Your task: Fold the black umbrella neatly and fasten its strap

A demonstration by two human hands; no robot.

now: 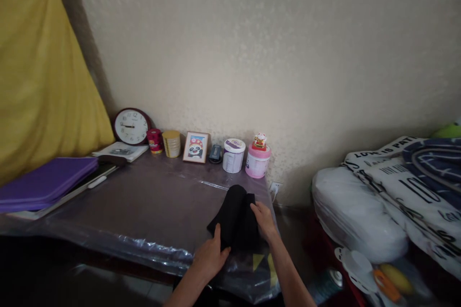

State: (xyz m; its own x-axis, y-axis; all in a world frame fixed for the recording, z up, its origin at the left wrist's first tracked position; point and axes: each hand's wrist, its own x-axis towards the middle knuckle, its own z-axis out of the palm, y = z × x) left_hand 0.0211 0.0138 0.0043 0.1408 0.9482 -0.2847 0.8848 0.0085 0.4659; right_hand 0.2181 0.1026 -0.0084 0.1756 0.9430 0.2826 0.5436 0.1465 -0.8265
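A piece of folded black cloth (234, 216) rests near the right end of the table, bulging upward on its left side with a crease down the middle. My left hand (211, 256) grips its near left edge, the index finger laid along the fabric and the thumb pointing right. At the right edge, my right hand (264, 218) pinches the cloth between thumb and fingers. Which kind of garment or item it is, I cannot tell.
Along the wall stand a clock (131, 126), a red can (155, 141), a yellow-lidded can (172, 144), a picture frame (196, 147), a white tub (234, 156) and a pink tub (257, 160) topped by a figurine. Purple folders (50, 182) lie left; bedding (403, 187) is piled right.
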